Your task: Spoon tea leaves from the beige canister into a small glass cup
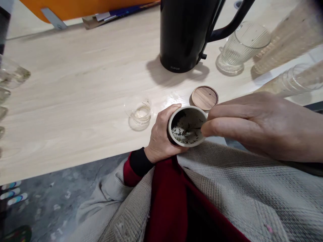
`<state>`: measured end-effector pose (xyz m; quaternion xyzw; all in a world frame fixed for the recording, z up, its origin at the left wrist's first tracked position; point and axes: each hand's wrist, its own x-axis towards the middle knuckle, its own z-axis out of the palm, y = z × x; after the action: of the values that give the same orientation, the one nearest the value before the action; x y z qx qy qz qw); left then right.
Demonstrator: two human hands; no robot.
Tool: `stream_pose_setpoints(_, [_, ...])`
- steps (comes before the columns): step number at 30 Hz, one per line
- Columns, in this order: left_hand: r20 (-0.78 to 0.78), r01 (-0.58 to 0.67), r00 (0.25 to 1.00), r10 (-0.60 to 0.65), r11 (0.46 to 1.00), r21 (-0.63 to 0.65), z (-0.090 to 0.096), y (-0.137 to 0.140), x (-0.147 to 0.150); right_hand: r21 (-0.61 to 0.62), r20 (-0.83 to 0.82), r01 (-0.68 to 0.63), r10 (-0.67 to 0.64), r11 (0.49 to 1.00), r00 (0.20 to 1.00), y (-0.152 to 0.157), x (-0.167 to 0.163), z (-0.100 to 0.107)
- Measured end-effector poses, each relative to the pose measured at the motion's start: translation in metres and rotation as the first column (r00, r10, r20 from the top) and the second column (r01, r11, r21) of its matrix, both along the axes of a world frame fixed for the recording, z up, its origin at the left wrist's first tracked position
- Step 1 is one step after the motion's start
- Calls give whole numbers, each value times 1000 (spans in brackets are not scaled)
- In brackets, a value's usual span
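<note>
My left hand (163, 134) is wrapped round a tea canister (171, 137) with a pale rim, tilted so that its mouth faces me. Dark loose tea leaves (182, 132) cling to the inner wall and lie at the bottom. At the right side of the rim, the thumb and forefinger of my right hand (252, 124) are pinched together over the opening. A thin dark line shows by the fingertips, too small to name. Just beyond the canister lies a round wooden lid (205, 97). A small clear glass cup (140, 113) stands to the left on the table.
Behind the canister stands a black kettle (185, 37), its handle to the right. A ribbed glass (239, 47) and stacks of clear cups (285, 80) line the right side. More glassware (12, 74) stands at the left edge of the wooden table (63, 101).
</note>
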<state>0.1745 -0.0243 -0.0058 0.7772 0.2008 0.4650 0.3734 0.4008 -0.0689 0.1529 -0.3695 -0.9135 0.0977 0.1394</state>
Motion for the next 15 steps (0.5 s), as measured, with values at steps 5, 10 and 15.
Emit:
stream_pose_setpoints(5, [-10, -8, 1000, 9, 999, 42, 0, 0, 1, -135, -110, 77, -93, 988, 990, 9, -2, 1])
stream_pose_setpoints(10, [-34, -4, 999, 6, 999, 46, 1, 0, 1, -265, -262, 141, -212, 954, 941, 7, 4, -1])
stream_pose_setpoints(15, [-38, -17, 999, 18, 1000, 24, 2, -1, 0, -515, -452, 290, -543, 807, 708, 2, 6, -10])
